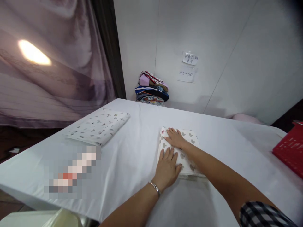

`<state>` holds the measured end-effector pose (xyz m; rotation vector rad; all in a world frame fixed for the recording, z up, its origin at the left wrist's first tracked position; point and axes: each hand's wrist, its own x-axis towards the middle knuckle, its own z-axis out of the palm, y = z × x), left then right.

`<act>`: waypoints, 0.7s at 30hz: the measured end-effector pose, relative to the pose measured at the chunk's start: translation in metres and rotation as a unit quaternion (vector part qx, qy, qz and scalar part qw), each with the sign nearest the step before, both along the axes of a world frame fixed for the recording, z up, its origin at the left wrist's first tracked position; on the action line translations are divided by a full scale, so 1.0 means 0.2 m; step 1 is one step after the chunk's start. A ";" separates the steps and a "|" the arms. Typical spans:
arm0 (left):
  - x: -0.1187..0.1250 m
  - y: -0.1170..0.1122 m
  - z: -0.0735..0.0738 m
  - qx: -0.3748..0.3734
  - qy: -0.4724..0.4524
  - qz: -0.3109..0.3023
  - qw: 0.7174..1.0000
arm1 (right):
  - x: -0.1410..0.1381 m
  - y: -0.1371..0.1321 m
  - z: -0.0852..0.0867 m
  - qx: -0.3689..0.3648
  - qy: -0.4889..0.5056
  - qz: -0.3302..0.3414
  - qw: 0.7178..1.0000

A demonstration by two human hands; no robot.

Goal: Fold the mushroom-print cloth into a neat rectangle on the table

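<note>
A folded white cloth with grey mouse-head prints (191, 138) lies on the white table (132, 151), near its middle. My left hand (167, 168) lies flat on the cloth's near left part, fingers stretched out, with a bracelet on the wrist. My right hand (174, 138) rests flat on the cloth's far left corner, fingers spread. Neither hand holds anything.
A second folded white cloth with small grey marks (99, 126) lies at the table's far left. A stack of folded coloured clothes (151, 86) stands against the back wall. A red basket (290, 148) sits at the right edge. A curtain (47, 63) hangs at left.
</note>
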<state>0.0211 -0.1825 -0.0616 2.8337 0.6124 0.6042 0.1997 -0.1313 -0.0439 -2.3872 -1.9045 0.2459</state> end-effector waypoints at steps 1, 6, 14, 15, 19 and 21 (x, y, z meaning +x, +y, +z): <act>0.00 0.00 0.00 -0.003 0.002 -0.002 1.000 | -0.01 0.03 0.00 0.001 0.002 0.004 1.000; 0.00 0.00 0.01 -0.011 0.009 -0.003 1.000 | -0.06 0.15 -0.01 0.016 0.007 0.028 0.999; -0.01 0.01 0.02 -0.012 0.019 -0.002 1.000 | -0.06 0.25 0.01 0.017 0.022 0.044 0.999; -0.01 0.01 0.02 -0.013 0.021 -0.002 1.000 | -0.06 0.26 0.01 0.022 0.022 0.042 0.999; 0.00 0.01 0.02 -0.014 0.024 0.000 1.000 | -0.07 0.27 0.00 0.032 0.029 0.033 0.999; 0.00 0.01 0.02 -0.014 0.024 0.000 1.000 | -0.07 0.27 0.00 0.033 0.032 0.032 0.998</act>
